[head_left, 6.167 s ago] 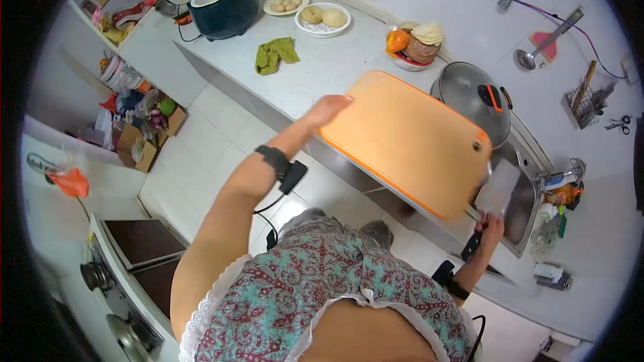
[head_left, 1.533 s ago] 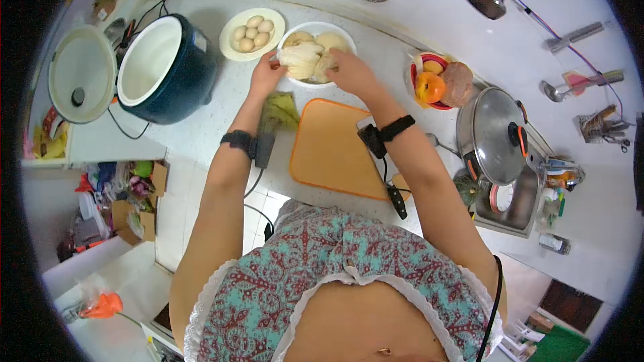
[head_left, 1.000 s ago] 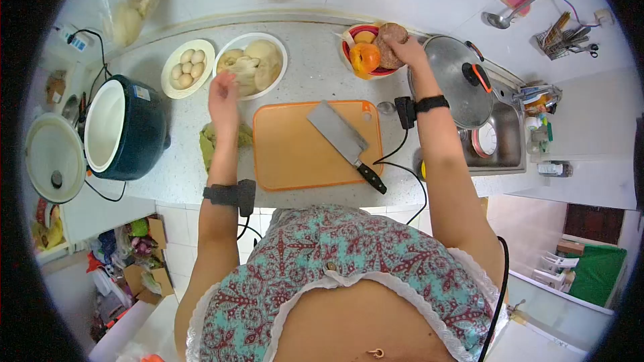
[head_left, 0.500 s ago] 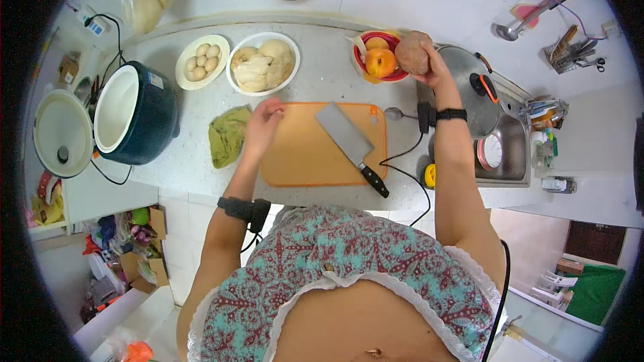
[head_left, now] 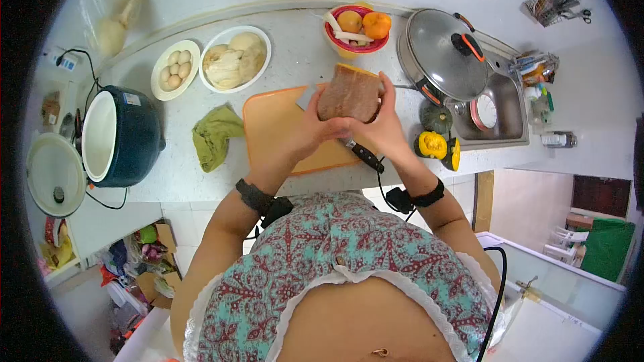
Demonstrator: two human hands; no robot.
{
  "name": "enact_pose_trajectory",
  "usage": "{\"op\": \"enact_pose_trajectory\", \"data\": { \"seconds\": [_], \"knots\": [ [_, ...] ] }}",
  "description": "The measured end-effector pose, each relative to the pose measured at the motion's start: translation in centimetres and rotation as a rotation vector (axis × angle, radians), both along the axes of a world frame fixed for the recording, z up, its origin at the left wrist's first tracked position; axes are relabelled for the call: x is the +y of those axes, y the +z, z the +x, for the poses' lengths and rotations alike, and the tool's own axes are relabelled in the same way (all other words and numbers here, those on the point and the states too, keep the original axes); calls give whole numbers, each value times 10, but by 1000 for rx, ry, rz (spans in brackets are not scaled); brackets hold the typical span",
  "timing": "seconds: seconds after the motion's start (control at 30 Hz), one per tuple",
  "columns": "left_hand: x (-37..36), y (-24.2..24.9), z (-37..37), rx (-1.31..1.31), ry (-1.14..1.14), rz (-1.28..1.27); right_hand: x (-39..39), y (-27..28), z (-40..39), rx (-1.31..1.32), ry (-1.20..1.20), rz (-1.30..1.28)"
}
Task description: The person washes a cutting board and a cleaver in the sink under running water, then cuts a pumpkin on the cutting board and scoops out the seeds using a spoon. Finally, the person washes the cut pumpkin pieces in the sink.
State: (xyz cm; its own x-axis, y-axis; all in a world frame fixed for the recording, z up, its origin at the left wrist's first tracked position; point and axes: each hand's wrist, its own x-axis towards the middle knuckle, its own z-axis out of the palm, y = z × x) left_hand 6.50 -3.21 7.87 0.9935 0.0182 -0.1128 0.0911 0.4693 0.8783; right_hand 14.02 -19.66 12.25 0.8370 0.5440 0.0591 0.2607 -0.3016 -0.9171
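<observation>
Both my hands hold a thick piece of pumpkin (head_left: 349, 94) with brown skin and an orange cut edge along its top. My left hand (head_left: 303, 135) grips its left and near side. Around the right side curls my right hand (head_left: 388, 129), and the fingers of the two hands meet below it. Under the piece lies an orange-rimmed cutting board (head_left: 268, 107). A cleaver (head_left: 367, 155) rests on that board, its black handle toward me and most of its blade hidden by the pumpkin and hands. A green cloth (head_left: 213, 141) lies crumpled left of the board.
Behind the board are a plate of eggs (head_left: 161, 87), a white bowl of dough (head_left: 267, 53) and a red bowl (head_left: 331, 39) with orange fruit. A lidded pan (head_left: 439, 53), cut green squash (head_left: 431, 144) and sink (head_left: 506, 135) are right; a rice cooker (head_left: 137, 127) is left.
My right hand has brought the pumpkin piece from beside the red bowl to above the board. My left hand has moved right and joined it on the piece. The view has shifted.
</observation>
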Motion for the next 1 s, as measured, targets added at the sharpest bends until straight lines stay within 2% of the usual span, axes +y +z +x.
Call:
{"op": "enact_pose_trajectory", "data": {
  "seconds": [0.03, 0.1, 0.17, 0.23, 0.27, 0.3, 0.37, 0.43, 0.5, 0.57, 0.6, 0.67, 0.77, 0.8, 0.87, 0.93, 1.0],
  "knots": [
    [-2, -1, -4, -37, 34, 143, -5, 1, -6, 6, -8, -1],
    [12, -8, -18, 0, 18, 118, -14, 0, -12, 320, 193, 191],
    [34, -17, -39, 49, 2, 94, -24, -24, -20, 369, 142, 227],
    [56, -24, -52, 47, 20, 487, -34, -45, -22, 89, 163, -307],
    [63, -25, -57, 55, 21, 488, -38, -65, -28, -129, 110, -428],
    [69, -24, -63, 89, 0, 505, -38, -74, -33, -124, 115, -426],
    [77, -21, -73, 130, -16, 525, -38, -90, -39, -183, 190, -822],
    [81, -18, -82, 299, -24, 662, -34, -97, -44, -166, 164, -835],
    [83, -30, -84, 309, -16, 755, -34, -112, -41, -151, 133, -851],
    [83, -45, -83, 315, -18, 844, -45, -138, -35, -253, 208, -636],
    [83, -51, -81, 273, -17, 876, -43, -128, -39, -254, 207, -639],
    [81, -52, -80, 232, -8, 905, -32, -86, -48, -203, -18, -543],
    [76, -45, -79, 239, -9, 983, -28, -69, -45, -77, -66, -641],
    [75, -45, -78, 224, -10, 994, -28, -60, -46, -77, -67, -642],
    [67, -43, -78, 210, -17, 1000, -26, -40, -56, 28, -2, -473],
    [59, -30, -77, 240, 47, 1203, -17, -23, -71, -8, 57, -498],
    [58, -19, -76, 260, -1, 1197, -11, -20, -79, -49, 115, -519]
  ]
}}
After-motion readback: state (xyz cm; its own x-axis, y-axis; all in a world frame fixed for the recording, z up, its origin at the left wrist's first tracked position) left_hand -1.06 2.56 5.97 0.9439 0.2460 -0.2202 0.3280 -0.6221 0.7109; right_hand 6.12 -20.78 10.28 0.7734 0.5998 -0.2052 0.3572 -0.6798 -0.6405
